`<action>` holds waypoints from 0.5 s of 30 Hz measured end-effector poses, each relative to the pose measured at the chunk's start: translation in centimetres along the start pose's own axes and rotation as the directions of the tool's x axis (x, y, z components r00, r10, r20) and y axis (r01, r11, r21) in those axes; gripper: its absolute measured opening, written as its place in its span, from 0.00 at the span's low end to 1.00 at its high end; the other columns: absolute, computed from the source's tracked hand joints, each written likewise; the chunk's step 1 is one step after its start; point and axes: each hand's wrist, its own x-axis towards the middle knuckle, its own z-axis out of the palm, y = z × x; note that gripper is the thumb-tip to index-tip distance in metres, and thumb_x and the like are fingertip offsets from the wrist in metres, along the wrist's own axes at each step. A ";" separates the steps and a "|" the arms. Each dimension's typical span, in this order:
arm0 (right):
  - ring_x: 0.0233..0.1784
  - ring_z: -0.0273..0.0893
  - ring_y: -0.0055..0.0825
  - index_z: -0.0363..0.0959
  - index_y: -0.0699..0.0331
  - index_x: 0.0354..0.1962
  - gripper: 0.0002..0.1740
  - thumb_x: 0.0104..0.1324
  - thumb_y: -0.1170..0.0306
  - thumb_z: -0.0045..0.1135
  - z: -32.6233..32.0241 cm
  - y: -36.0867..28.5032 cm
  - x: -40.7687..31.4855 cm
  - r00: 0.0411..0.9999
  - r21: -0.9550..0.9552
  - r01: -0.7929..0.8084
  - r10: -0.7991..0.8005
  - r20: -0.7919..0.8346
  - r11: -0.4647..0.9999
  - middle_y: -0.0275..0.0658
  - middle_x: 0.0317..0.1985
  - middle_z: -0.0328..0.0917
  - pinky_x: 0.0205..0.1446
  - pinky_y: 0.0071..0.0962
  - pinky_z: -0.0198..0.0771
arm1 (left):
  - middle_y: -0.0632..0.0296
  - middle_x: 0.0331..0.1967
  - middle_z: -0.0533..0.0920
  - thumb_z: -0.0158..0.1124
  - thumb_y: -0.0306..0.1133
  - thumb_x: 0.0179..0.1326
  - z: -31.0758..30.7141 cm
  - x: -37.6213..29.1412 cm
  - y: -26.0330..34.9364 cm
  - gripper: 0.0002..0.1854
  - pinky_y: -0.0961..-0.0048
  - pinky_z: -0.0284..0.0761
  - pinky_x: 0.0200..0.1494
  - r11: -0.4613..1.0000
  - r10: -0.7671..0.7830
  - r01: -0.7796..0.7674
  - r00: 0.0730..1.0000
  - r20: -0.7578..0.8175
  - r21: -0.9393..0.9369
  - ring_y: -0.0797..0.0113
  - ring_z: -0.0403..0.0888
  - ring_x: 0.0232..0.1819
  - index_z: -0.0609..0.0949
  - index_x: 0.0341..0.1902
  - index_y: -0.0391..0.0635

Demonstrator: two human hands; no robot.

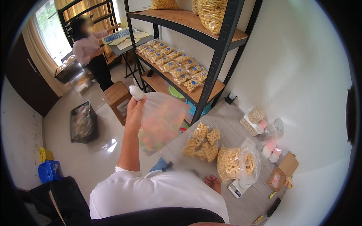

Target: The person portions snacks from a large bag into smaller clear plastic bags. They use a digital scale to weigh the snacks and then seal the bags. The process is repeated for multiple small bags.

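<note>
My left hand [134, 108] is raised over the floor in front of the shelving rack, gripping the bunched neck of a large translucent plastic bag [159, 118]. Blurred red, orange and green contents show through its film. By the table's near edge, my right hand [214, 183] rests with loosely curled fingers, and no object shows in it. Just beyond that hand, a big clear bag of curled snacks [229, 163] stands with its mouth spread, partly on a white digital kitchen scale [238, 188]. Several small clear packets of snacks [207, 151] lie to its left.
A black metal rack [213, 73] holds rows of labelled snack packets [169, 65]. A brown stool [118, 91] and a black crate [84, 122] stand on the floor. Plastic jars [274, 127] and an open cardboard box [280, 176] line the wall. Another person [89, 50] stands at a far table.
</note>
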 end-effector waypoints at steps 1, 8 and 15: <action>0.46 0.82 0.41 0.66 0.73 0.54 0.21 0.74 0.63 0.44 0.0 -0.1 0.0 1.000 0.006 0.013 -0.013 0.026 1.000 0.54 0.46 0.79 0.49 0.36 0.78 | 0.73 0.40 0.77 0.62 0.37 0.67 -0.5 0.5 0.0 0.11 0.76 0.63 0.54 1.000 0.014 -0.014 0.999 -0.043 -0.009 0.79 0.70 0.47 0.79 0.47 0.44; 0.46 0.81 0.41 0.67 0.71 0.53 0.22 0.72 0.60 0.49 -0.4 0.3 0.4 0.999 0.061 0.000 -0.003 0.052 0.998 0.53 0.46 0.79 0.48 0.37 0.77 | 0.68 0.46 0.78 0.60 0.34 0.69 -4.1 4.4 0.1 0.14 0.75 0.65 0.57 0.983 0.185 -0.180 0.955 -0.230 0.046 0.77 0.72 0.51 0.77 0.54 0.40; 0.45 0.82 0.42 0.66 0.72 0.53 0.20 0.75 0.62 0.41 -0.9 0.6 0.7 0.999 -0.008 0.019 -0.018 0.049 1.000 0.54 0.45 0.79 0.47 0.36 0.78 | 0.64 0.48 0.79 0.59 0.35 0.69 -9.7 7.3 -0.5 0.16 0.74 0.65 0.57 0.936 0.343 -0.266 0.840 -0.420 0.231 0.73 0.72 0.51 0.76 0.54 0.38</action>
